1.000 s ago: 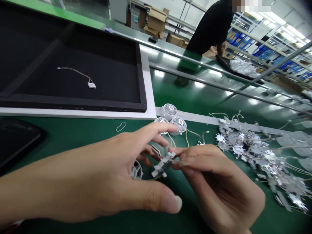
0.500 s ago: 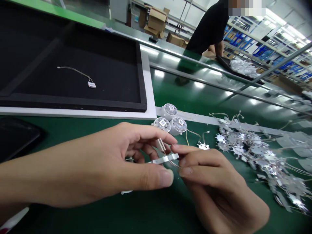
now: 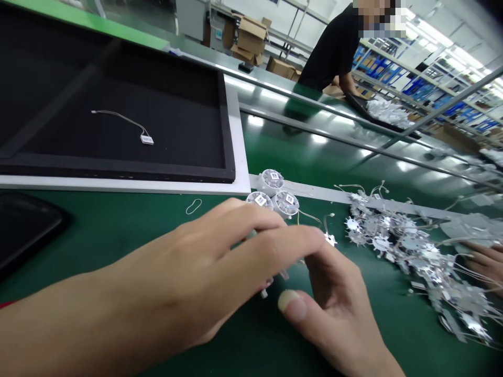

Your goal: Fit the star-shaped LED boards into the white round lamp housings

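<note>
My left hand (image 3: pixel 220 256) is closed, its curled fingers covering a small part whose shape is mostly hidden. A small white piece (image 3: pixel 265 290) pokes out under these fingers. My right hand (image 3: pixel 338 298) is close against it, thumb held apart; its fingertips are hidden behind my left index finger. Just beyond the hands stand three round white housings, one of them a labelled housing (image 3: pixel 286 203). A single silvery star-shaped plate (image 3: pixel 330 239) with wires lies behind my right hand.
A pile of silvery plates with wires (image 3: pixel 408 241) lies at right, another person's hand (image 3: pixel 487 264) beside it. A black tray (image 3: pixel 176 170) holds a wired, labelled part (image 3: pixel 146 140). A white loop (image 3: pixel 194 206) lies left. A person in black (image 3: pixel 330 52) works across the rail.
My left hand has turned over, hiding the white strip and connector that showed between the hands. My right thumb has spread away from its fingers. Another person's hand has appeared at right.
</note>
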### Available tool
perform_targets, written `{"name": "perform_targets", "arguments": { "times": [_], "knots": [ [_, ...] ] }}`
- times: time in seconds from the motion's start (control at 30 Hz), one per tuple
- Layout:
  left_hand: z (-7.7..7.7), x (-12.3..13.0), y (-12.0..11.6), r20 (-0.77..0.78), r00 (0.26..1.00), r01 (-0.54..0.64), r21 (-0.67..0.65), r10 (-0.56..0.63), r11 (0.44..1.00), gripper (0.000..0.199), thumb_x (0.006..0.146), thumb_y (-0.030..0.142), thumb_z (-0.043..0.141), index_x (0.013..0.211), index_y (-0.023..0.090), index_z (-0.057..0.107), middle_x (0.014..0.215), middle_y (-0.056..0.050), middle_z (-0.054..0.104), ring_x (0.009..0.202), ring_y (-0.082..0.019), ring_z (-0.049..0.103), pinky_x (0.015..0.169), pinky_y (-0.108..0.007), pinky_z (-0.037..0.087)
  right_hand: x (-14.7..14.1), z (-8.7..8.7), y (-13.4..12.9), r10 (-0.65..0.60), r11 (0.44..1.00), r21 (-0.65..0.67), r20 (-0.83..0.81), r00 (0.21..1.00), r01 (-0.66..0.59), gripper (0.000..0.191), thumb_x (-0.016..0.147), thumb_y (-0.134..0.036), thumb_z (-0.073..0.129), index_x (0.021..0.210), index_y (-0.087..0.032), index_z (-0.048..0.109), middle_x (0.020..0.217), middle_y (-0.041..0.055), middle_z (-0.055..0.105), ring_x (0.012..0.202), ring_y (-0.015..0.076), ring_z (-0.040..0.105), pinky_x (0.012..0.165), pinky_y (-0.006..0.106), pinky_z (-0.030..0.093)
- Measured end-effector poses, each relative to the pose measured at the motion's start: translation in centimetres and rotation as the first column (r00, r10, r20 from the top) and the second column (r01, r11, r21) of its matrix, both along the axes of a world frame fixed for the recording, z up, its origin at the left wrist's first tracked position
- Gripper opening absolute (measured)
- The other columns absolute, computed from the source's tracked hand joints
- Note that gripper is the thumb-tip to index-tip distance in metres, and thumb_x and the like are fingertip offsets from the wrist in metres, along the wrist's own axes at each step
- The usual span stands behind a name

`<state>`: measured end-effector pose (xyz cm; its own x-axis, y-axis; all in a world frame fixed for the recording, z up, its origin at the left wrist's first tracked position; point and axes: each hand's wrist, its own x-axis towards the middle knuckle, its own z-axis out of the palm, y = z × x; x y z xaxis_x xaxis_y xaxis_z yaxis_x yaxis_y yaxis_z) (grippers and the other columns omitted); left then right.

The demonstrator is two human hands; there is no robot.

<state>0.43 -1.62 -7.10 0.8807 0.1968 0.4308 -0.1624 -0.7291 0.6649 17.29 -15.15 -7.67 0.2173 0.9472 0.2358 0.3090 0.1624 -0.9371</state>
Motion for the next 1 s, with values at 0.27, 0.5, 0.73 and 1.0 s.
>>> {"name": "perform_targets", "arguments": {
  "times": [0.27, 0.5, 0.73, 1.0],
  "knots": [
    [0.1, 0.0, 0.4, 0.009, 1.0, -0.014, 0.17, 0.013, 0.985, 0.051, 0.1, 0.008, 0.048, 0.146, 0.029, 0.044, 0.13, -0.003, 0.061, 0.119, -0.016, 0.061, 0.102, -0.024, 0.054, 0.1, 0.5, 0.3, -0.038, 0.999, -0.025, 0.02, 0.999, 0.038, 0.007, 0.086, -0.018, 0.078, 0.092, -0.021, 0.076, 0.088, 0.0012, 0.078, 0.079, 0.0157, 0.074, 0.075, 0.024, 0.062],
    [0.2, -0.2, 1.5, 0.069, 0.997, -0.051, 0.191, 0.039, 0.98, 0.026, 0.105, 0.022, 0.054, 0.129, 0.028, 0.059, 0.133, -0.001, 0.062, 0.121, -0.015, 0.062, 0.107, -0.022, 0.051, 0.4, 0.5, 0.1, -0.04, 0.999, 0.001, 0.0, 0.999, 0.04, 0.015, 0.089, -0.014, 0.077, 0.098, -0.027, 0.076, 0.092, -0.0038, 0.079, 0.081, 0.0109, 0.074, 0.077, 0.017, 0.06],
    [0.5, 0.0, 1.6, 0.076, 0.997, -0.031, 0.185, 0.017, 0.982, 0.019, 0.104, 0.014, 0.05, 0.115, 0.023, 0.063, 0.117, -0.001, 0.07, 0.1, -0.012, 0.069, 0.09, -0.016, 0.056, 0.3, -0.3, -0.6, -0.125, 0.991, 0.068, 0.158, 0.98, 0.116, 0.047, 0.081, -0.02, 0.087, 0.125, -0.029, 0.071, 0.108, 0.0012, 0.078, 0.092, 0.0172, 0.076, 0.08, 0.024, 0.064],
    [0.3, 0.2, 1.7, 0.083, 0.996, -0.036, 0.216, 0.019, 0.976, 0.018, 0.104, 0.014, 0.048, 0.112, 0.022, 0.062, 0.119, -0.002, 0.072, 0.106, -0.014, 0.07, 0.099, -0.019, 0.056, 0.0, -1.1, -0.4, -0.177, 0.972, 0.213, 0.382, 0.907, 0.1, 0.056, 0.087, -0.013, 0.079, 0.139, -0.029, 0.062, 0.112, 0.0002, 0.077, 0.094, 0.0161, 0.072, 0.085, 0.026, 0.063]
  ]
}}
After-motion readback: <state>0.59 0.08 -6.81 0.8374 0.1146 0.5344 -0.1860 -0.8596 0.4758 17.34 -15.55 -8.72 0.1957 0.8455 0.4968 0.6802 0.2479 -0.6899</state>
